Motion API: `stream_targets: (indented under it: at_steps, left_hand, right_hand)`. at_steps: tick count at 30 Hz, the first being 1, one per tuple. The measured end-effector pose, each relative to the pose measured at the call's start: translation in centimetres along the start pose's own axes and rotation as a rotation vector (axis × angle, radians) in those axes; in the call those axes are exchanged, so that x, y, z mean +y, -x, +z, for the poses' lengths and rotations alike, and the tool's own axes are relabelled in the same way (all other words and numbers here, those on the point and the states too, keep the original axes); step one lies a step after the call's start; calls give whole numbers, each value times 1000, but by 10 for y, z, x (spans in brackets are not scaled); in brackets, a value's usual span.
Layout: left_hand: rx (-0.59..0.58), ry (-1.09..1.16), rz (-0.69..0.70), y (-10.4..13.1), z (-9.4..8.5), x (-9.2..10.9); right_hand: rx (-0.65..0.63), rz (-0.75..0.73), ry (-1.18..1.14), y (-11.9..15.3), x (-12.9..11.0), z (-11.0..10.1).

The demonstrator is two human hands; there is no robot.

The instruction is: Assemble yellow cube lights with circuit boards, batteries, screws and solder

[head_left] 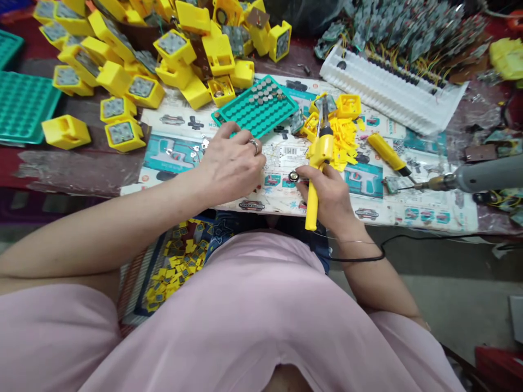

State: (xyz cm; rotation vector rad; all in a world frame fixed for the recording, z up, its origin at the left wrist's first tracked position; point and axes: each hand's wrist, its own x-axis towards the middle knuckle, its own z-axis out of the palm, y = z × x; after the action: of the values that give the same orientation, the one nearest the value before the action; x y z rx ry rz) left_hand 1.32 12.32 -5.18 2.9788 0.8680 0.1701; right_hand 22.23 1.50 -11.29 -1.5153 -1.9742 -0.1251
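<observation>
My left hand (233,159) is closed, fingers bent down beside the near edge of a green tray (253,120); whatever its fingertips hold is hidden. Small round metal cells (267,90) sit in the tray's far rows. My right hand (332,196) is wrapped around a yellow soldering gun (321,149), its metal nose pointing away from me. At that hand's thumb and finger is a small round dark-rimmed part (293,176). Just beyond the gun lies a pile of small yellow plastic pieces (343,139). Tiny metal tabs (198,146) are scattered left of my left hand.
Yellow housings (122,136) crowd the back left, near more green trays (28,103). A white foam rack (392,92) with wired circuit boards stands at back right. A yellow screwdriver (388,152) and grey soldering iron (486,173) lie right. A black cord (363,259) crosses below.
</observation>
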Motion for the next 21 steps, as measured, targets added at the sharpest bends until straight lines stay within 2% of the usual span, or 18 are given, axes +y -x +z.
stream_targets:
  at_steps: [7, 10, 17, 21]
  left_hand:
    - [-6, 100, 66, 0, 3, -14]
    - [-18, 127, 73, -1, 8, -14]
    - [43, -36, 95, -1, 10, -3]
    - [52, 37, 80, -1, 11, 3]
  right_hand:
    - [37, -45, 77, -11, -12, 15]
    - [63, -46, 75, -14, -14, 14]
    - [196, -70, 35, -6, -21, -13]
    - [165, -69, -84, 7, -27, -41]
